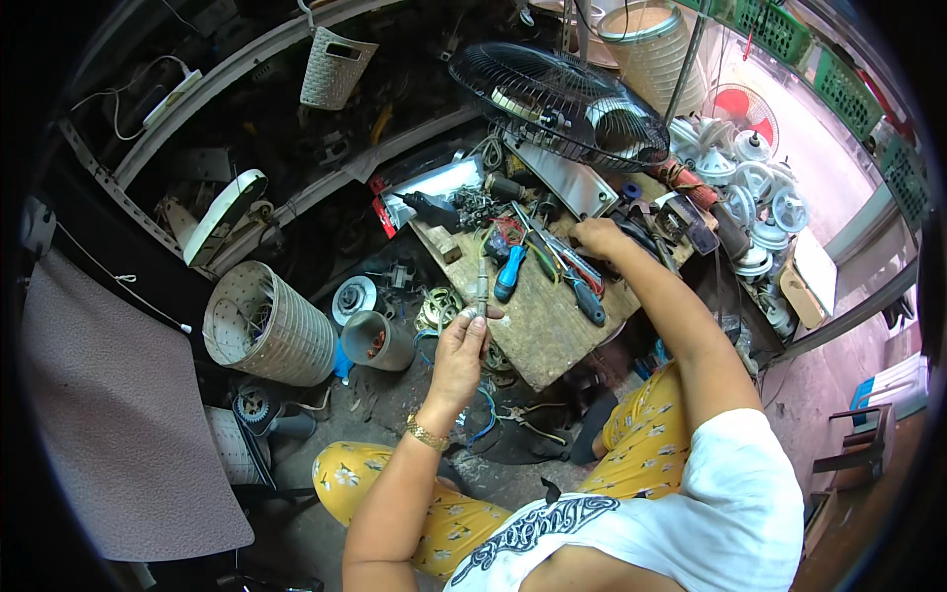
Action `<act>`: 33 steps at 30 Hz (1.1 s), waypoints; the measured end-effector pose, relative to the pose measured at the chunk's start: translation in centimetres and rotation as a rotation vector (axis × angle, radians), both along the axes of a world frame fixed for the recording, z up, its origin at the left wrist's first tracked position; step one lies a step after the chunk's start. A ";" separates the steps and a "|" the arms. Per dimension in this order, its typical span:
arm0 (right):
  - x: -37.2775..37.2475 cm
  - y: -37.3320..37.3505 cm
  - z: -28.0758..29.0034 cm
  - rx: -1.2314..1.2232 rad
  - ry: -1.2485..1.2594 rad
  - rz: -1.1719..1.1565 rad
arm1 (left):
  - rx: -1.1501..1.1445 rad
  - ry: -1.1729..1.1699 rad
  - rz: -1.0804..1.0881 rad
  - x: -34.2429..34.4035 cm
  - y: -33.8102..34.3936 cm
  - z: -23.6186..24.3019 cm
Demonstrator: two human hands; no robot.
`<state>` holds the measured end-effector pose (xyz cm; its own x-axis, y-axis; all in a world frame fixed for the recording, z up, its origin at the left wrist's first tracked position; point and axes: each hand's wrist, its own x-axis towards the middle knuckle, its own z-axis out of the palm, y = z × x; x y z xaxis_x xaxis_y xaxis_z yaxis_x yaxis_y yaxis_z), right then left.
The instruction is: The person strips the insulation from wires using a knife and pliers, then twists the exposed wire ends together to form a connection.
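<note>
My left hand [460, 347] pinches a slim grey metal rod [482, 288] with a thicker collar, held upright at the left edge of the wooden work board [538, 340]. My right hand [600, 240] reaches to the far side of the board, its fingers curled down among the parts there; whatever they touch or grip is hidden. Between the hands lie a blue-handled screwdriver [510, 272], a dark-handled tool [589, 301] and several long metal tools. Behind them are a tangle of wires and a heap of small dark metal parts [475, 207].
A black fan cage [562, 104] stands beyond the board. White plastic fan parts [755, 192] pile up on the right. At left are a slatted bin [271, 326], a small grey bucket [379, 341] and a grey padded panel [118, 405]. Pliers [538, 419] lie on the floor.
</note>
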<state>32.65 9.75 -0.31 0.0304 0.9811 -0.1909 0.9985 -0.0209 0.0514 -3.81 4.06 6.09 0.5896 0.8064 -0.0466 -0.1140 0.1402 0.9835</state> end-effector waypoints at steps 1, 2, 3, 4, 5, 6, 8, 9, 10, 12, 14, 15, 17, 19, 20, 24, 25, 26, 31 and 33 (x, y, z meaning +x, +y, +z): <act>1.1 -0.1 -0.6 0.013 -0.072 -0.047 | 0.056 -0.008 -0.004 0.8 -0.1 0.1; 2.1 -0.5 -1.4 0.050 -0.130 -0.076 | 0.068 -0.027 -0.019 1.6 -0.4 0.4; 1.6 -0.3 -1.4 0.028 -0.167 -0.041 | 0.086 -0.030 -0.006 1.5 -0.4 0.6; 0.3 0.0 -1.1 0.009 -0.197 0.002 | 0.106 -0.026 0.017 1.1 -0.5 0.8; -0.6 -0.1 -0.6 0.056 -0.157 0.049 | 0.105 -0.024 0.034 0.8 -0.4 0.7; 1.3 -0.9 -0.7 0.197 -0.141 -0.003 | 0.072 -0.051 -0.001 1.5 -0.6 1.4; -0.1 -1.3 -0.3 0.417 -0.040 -0.177 | 0.093 -0.038 0.022 1.3 -0.6 1.4; -0.4 -1.8 0.0 0.446 -0.014 -0.184 | 0.088 -0.036 0.027 1.3 -0.6 1.4; -0.6 -2.2 0.3 0.476 0.012 -0.191 | 0.075 -0.032 0.036 1.3 -0.6 1.4; -1.2 -3.0 0.8 0.636 0.085 -0.225 | 0.051 -0.024 0.046 1.5 -0.4 1.0; -2.3 -3.3 1.1 0.899 0.180 -0.274 | 0.057 -0.017 0.062 1.8 -0.3 0.7; -3.2 -3.1 2.0 0.891 0.256 -0.427 | 0.060 -0.013 0.071 2.0 -0.2 0.6; -2.2 -2.3 3.2 1.231 0.459 -0.293 | 0.032 -0.056 0.047 3.3 -0.3 0.7; -3.1 -1.9 4.7 1.260 1.095 -0.187 | 0.036 -0.030 0.052 3.8 -0.2 1.1; -4.9 -2.5 6.7 1.055 1.621 -0.147 | 0.080 0.009 0.081 3.4 0.2 1.1; -10.0 -8.5 11.5 0.115 2.515 -0.379 | 0.181 0.103 0.104 2.9 0.9 0.5; -10.1 -9.7 11.6 -0.050 2.517 -0.361 | 0.205 0.075 0.097 3.3 1.1 0.0; -10.1 -10.9 11.5 -0.220 2.512 -0.339 | 0.229 0.049 0.094 3.6 1.2 -0.5; -13.1 -13.9 8.8 -0.307 2.015 -0.332 | 0.449 0.268 0.166 3.8 0.9 -0.1; -13.4 -13.9 7.5 -0.184 1.657 -0.156 | 0.479 0.425 0.186 4.0 0.5 1.0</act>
<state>19.29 -4.15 7.20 -0.2195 0.9508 -0.2187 -0.0378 -0.2322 -0.9719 0.23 4.56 7.07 0.4483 0.8821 0.1447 0.3170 -0.3082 0.8970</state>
